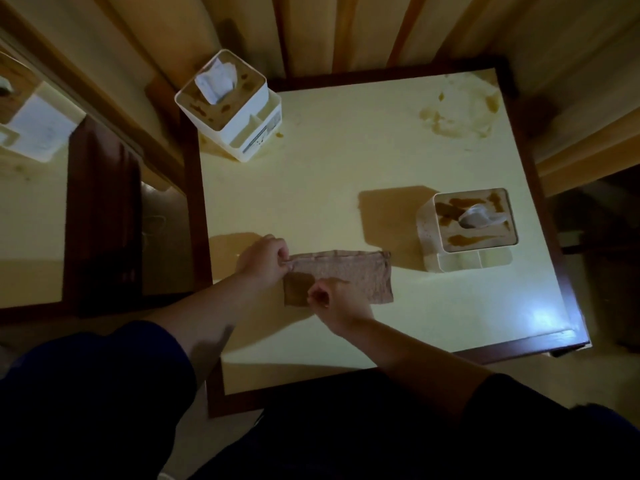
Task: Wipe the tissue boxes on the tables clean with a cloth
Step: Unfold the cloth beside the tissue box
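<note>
A brownish cloth point(356, 275) lies flat on the pale table point(329, 174), folded into a rectangle. My left hand point(265, 259) pinches its top left corner. My right hand point(337, 304) pinches its lower edge near the left end. A white tissue box point(228, 102) with brown stains on its lid stands at the table's far left corner, a tissue poking up. A second white tissue box point(467, 230), also stained brown on top, stands at the right, just beyond the cloth's right end.
A brown smear point(457, 112) marks the table's far right corner. A dark wooden rim point(550, 209) frames the tabletop. Another table point(31, 209) with a third tissue box point(31, 126) stands at the left. Curtains hang behind.
</note>
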The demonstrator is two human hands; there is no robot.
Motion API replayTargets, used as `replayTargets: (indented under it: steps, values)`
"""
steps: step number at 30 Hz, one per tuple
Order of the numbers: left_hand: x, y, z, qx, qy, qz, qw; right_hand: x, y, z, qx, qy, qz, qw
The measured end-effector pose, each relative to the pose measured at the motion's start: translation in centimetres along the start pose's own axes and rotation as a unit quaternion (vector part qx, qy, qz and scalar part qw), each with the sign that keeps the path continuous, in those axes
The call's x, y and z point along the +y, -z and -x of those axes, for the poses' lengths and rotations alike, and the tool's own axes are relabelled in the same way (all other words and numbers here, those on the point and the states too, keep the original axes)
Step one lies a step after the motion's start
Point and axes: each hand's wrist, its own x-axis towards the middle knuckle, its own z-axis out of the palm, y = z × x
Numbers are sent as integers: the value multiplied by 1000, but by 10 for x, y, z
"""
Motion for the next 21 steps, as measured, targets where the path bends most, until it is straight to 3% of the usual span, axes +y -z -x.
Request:
replayTargets:
  steps: [6, 13, 21]
  values:
    - [-3, 1, 1, -55, 5, 25, 998, -33, -23, -11, -41, 54, 79, 995]
    - [-18, 0, 9, -156, 33, 33, 987, -22, -41, 14, -74, 66, 105, 989]
    - [-33, -6, 32, -142, 45, 65, 987, -19, -39, 14, -107, 126, 204, 965]
